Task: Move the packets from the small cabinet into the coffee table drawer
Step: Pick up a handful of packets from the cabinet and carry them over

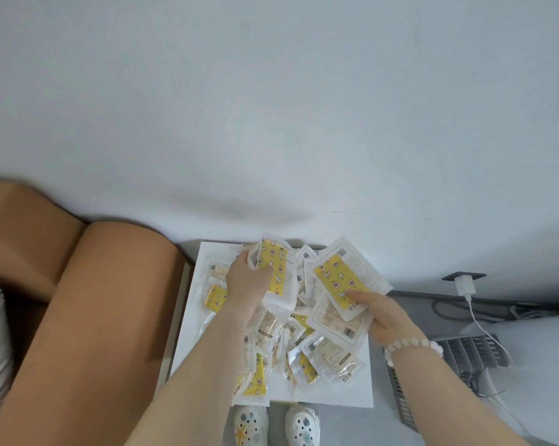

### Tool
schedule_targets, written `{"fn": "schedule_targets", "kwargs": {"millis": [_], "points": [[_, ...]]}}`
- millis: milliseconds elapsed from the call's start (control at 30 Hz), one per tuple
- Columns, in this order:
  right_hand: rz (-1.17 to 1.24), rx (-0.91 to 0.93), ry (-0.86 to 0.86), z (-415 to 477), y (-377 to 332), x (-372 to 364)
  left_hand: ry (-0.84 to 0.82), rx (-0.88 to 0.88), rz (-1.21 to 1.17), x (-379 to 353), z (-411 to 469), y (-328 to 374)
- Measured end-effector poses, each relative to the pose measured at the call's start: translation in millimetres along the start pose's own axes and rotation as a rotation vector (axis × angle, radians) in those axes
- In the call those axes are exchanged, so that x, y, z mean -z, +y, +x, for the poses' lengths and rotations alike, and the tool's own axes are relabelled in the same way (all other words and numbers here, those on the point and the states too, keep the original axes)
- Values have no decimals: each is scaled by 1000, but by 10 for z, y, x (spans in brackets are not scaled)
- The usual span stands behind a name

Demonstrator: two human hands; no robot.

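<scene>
Looking straight down at the white cabinet top (336, 392), and it's pretty much buried under a heap of packets (323, 352). They're clear plastic ones with a yellow star-and-moon print, some yellow side up, some showing the label side.

The left hand (244, 284) is at about 11 o'clock of the heap. Its fingers are curled tight round a crumpled bunch (273, 268) of them, which looks lifted a bit above the rest.

The right hand (389, 318) is over at 2 o'clock, thumb on top, pinching the near corner of a flat packet (342, 280). That one is yellow side up and tilted. There's another label-side one right underneath, and I honestly can't tell if the fingers have hold of that too. There's a white bead bracelet (413, 346) on that wrist.

So all the packets are either lying on the cabinet or in the hands just over it.

Around it:
- The brown sofa arm (111, 300) is at 9 o'clock, just beside the cabinet.
- A pair of white clogs (249, 426) sits at 6 o'clock, right at the front edge.
- At 3 o'clock there's a grey slatted thing (464, 349) I can't make out.
- Above that, a white charger (463, 284) is plugged into the wall, with its cable (484, 323) trailing down
- Plain white wall (271, 107) at 12 o'clock
</scene>
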State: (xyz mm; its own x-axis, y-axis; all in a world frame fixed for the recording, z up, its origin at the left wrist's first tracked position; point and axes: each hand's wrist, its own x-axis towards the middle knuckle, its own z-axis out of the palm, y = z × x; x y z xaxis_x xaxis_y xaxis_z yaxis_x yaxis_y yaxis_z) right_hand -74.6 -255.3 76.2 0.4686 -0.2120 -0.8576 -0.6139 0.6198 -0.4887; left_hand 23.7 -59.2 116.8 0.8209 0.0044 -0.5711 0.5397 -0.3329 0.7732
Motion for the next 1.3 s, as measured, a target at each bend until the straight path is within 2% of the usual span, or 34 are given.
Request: {"fn": "schedule_targets", "kwargs": {"millis": [100, 300, 667, 767, 933, 1300], "points": [[8, 16, -97, -236, -80, 91, 0, 69, -95, 80, -128, 111], [111, 38, -184, -730, -100, 63, -65, 67, -131, 120, -473, 358], [181, 68, -143, -1266, -390, 286, -217, 5, -35, -25, -830, 835], [260, 106, -137, -1466, -444, 400, -329, -41, -21, -111, -924, 963], [381, 177, -63, -1771, -348, 615, -534, -90, 45, -271, -1049, 1092], [672, 292, 205, -2341, 402, 879, -879, -46, 215, -745, -1388, 896]]}}
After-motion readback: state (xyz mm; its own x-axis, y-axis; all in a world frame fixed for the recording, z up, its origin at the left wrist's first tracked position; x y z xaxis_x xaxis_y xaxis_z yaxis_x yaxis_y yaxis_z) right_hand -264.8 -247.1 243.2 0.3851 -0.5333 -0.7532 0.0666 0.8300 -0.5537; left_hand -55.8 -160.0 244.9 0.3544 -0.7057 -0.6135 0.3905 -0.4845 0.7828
